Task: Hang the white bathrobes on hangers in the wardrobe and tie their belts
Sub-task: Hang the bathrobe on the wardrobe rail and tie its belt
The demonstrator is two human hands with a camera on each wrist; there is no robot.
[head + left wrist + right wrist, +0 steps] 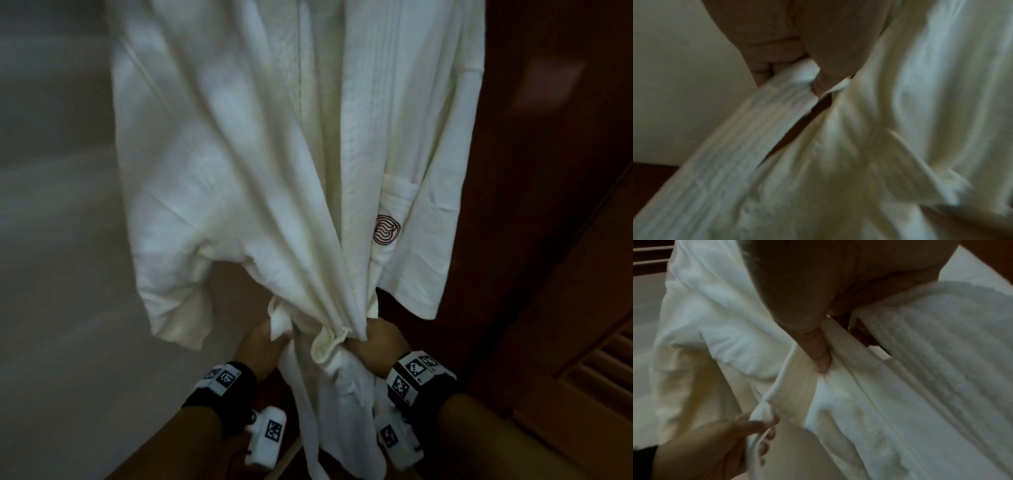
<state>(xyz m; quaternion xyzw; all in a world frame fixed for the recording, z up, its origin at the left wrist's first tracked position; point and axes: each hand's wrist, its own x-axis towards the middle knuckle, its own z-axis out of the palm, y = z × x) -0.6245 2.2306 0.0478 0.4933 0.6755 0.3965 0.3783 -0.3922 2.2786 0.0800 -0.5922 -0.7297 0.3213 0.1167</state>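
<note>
A white bathrobe (294, 144) hangs in front of me, gathered tight at the waist, with a red emblem (387, 230) on its pocket. The hanger is out of view. My left hand (265, 342) grips one end of the ribbed white belt (279, 322) at the left of the gathered waist. That hand's curled fingers (764, 68) clamp the belt (748, 129) in the left wrist view. My right hand (373, 342) grips the other belt part (329, 346) and bunched cloth on the right. Its thumb (820, 356) presses into the folds beside the belt (941, 345).
A pale wall (51, 240) stands to the left. Dark wooden wardrobe panelling (555, 171) fills the right, with a slatted door (609, 363) low on that side. The robe's lower part (329, 428) hangs between my forearms.
</note>
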